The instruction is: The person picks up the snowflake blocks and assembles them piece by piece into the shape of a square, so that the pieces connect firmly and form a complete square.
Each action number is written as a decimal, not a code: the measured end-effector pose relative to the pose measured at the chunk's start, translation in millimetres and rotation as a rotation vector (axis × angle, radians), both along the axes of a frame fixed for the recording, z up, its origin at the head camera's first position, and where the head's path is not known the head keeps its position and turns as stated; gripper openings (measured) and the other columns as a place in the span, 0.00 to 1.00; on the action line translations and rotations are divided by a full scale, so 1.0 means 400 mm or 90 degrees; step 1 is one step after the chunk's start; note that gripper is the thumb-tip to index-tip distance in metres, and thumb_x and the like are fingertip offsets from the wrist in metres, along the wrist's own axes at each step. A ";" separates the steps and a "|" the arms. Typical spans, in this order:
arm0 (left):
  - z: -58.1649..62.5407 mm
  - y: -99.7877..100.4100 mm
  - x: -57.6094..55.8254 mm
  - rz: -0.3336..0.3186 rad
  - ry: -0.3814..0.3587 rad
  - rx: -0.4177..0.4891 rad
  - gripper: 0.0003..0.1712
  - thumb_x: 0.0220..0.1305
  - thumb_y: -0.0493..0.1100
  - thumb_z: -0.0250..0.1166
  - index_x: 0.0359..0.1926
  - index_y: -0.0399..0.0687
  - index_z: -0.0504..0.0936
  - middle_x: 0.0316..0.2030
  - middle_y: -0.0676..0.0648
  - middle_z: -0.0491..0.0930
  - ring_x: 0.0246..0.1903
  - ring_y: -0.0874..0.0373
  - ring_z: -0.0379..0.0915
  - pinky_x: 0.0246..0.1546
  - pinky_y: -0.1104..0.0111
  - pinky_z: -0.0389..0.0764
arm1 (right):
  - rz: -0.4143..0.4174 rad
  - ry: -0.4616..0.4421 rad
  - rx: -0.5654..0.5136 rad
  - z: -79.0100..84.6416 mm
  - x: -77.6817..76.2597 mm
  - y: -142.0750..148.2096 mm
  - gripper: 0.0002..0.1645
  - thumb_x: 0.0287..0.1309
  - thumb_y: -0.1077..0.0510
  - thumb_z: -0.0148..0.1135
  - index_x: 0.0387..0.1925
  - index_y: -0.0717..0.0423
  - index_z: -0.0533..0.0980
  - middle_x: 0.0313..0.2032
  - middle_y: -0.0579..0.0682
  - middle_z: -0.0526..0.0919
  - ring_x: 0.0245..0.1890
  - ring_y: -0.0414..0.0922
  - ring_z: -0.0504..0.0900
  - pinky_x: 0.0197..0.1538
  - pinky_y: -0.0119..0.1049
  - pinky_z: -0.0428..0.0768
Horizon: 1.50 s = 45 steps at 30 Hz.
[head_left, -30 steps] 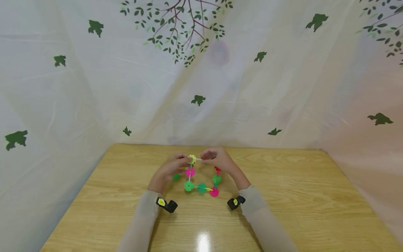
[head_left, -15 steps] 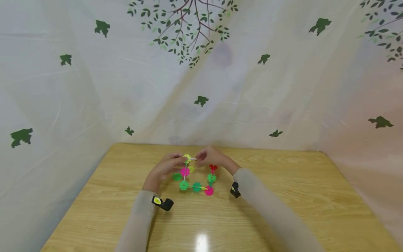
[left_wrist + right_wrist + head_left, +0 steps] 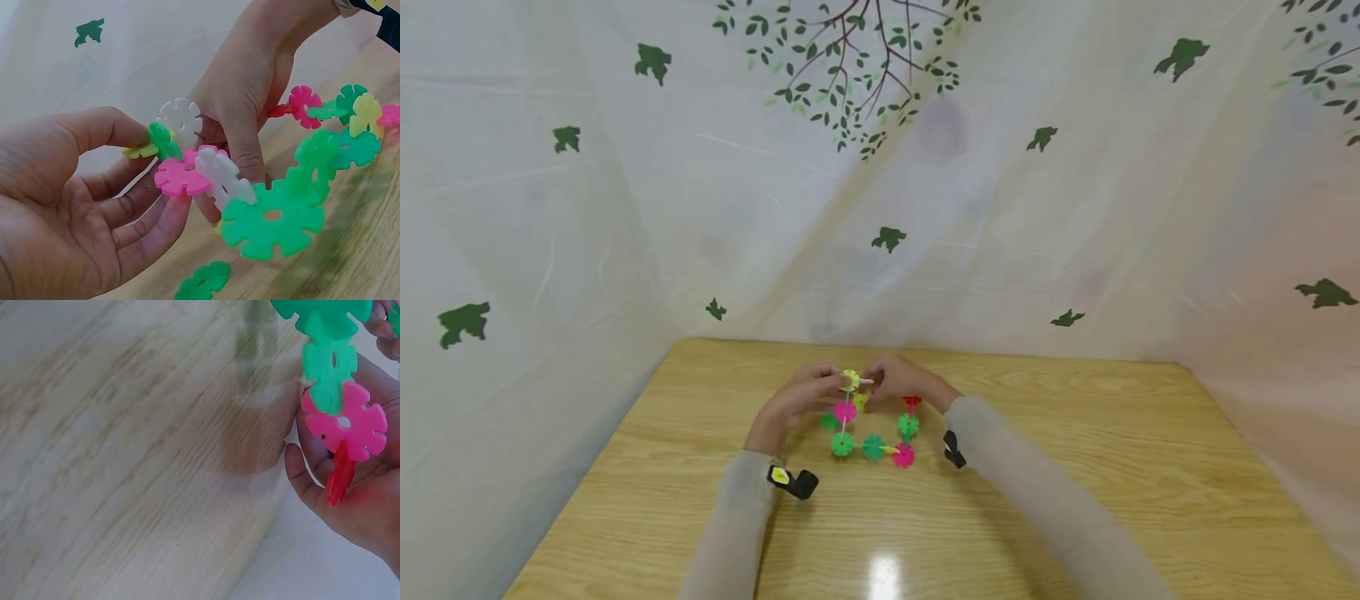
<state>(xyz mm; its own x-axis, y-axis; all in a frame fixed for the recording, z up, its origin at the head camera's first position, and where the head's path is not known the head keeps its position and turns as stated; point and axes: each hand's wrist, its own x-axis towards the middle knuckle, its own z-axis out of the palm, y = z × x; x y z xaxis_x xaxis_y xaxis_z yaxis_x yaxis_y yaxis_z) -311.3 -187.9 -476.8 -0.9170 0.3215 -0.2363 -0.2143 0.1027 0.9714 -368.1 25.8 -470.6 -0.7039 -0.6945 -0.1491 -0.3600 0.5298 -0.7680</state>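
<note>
A chain of notched plastic snowflake discs [image 3: 873, 447] bends into an open loop. My left hand [image 3: 797, 398] pinches its far-left end, with thumb and forefinger at a yellow disc [image 3: 141, 151] and a green disc [image 3: 164, 142]. A white disc [image 3: 180, 120] juts from that end toward my right hand [image 3: 901, 379]. The right fingers reach down behind the chain, their tips right at a loose yellow disc [image 3: 861, 402]; I cannot tell whether they grip it. The chain's other end, a red disc [image 3: 340, 475], overlaps the right palm in the right wrist view.
A loose green disc [image 3: 203, 281] lies on the wooden table [image 3: 1075, 483] beneath the left hand. Behind the table's back edge hangs a pale cloth [image 3: 790, 208] printed with leaves and birds. Both wrists wear small black cameras [image 3: 805, 483].
My right hand has left the white disc and turned downward beside the yellow disc, its forearm swinging outward. The left hand keeps its pinch on the chain's end.
</note>
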 end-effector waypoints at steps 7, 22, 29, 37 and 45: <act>0.000 0.011 0.000 -0.009 0.000 -0.003 0.06 0.72 0.42 0.59 0.40 0.45 0.79 0.41 0.50 0.82 0.40 0.60 0.81 0.42 0.68 0.84 | 0.005 -0.006 -0.010 -0.006 0.004 0.000 0.12 0.48 0.68 0.78 0.35 0.64 0.83 0.22 0.44 0.75 0.23 0.37 0.68 0.29 0.27 0.70; 0.002 0.043 0.005 0.011 -0.020 -0.024 0.10 0.73 0.48 0.62 0.41 0.46 0.78 0.38 0.52 0.80 0.40 0.59 0.79 0.43 0.67 0.82 | -0.055 0.021 -0.062 -0.012 -0.009 0.051 0.06 0.56 0.71 0.70 0.36 0.66 0.81 0.32 0.56 0.85 0.31 0.40 0.80 0.36 0.30 0.80; 0.000 0.059 0.006 0.028 -0.028 0.000 0.10 0.74 0.47 0.62 0.43 0.44 0.78 0.39 0.49 0.82 0.41 0.57 0.80 0.41 0.68 0.83 | -0.105 0.049 -0.124 0.012 0.009 0.092 0.09 0.59 0.69 0.68 0.42 0.68 0.82 0.34 0.59 0.87 0.31 0.36 0.81 0.36 0.31 0.81; -0.009 0.065 0.007 0.036 -0.024 0.045 0.07 0.74 0.44 0.61 0.38 0.46 0.77 0.38 0.48 0.85 0.38 0.59 0.82 0.35 0.72 0.82 | -0.198 0.021 -0.216 0.057 0.049 0.128 0.13 0.60 0.69 0.68 0.47 0.70 0.82 0.36 0.60 0.87 0.32 0.37 0.83 0.46 0.44 0.87; -0.017 0.101 0.011 0.101 -0.039 0.134 0.07 0.73 0.40 0.62 0.35 0.45 0.75 0.29 0.51 0.83 0.28 0.63 0.79 0.24 0.75 0.79 | -0.263 -0.060 -0.314 0.062 0.084 0.148 0.17 0.60 0.70 0.67 0.49 0.77 0.79 0.35 0.60 0.88 0.32 0.49 0.89 0.46 0.56 0.87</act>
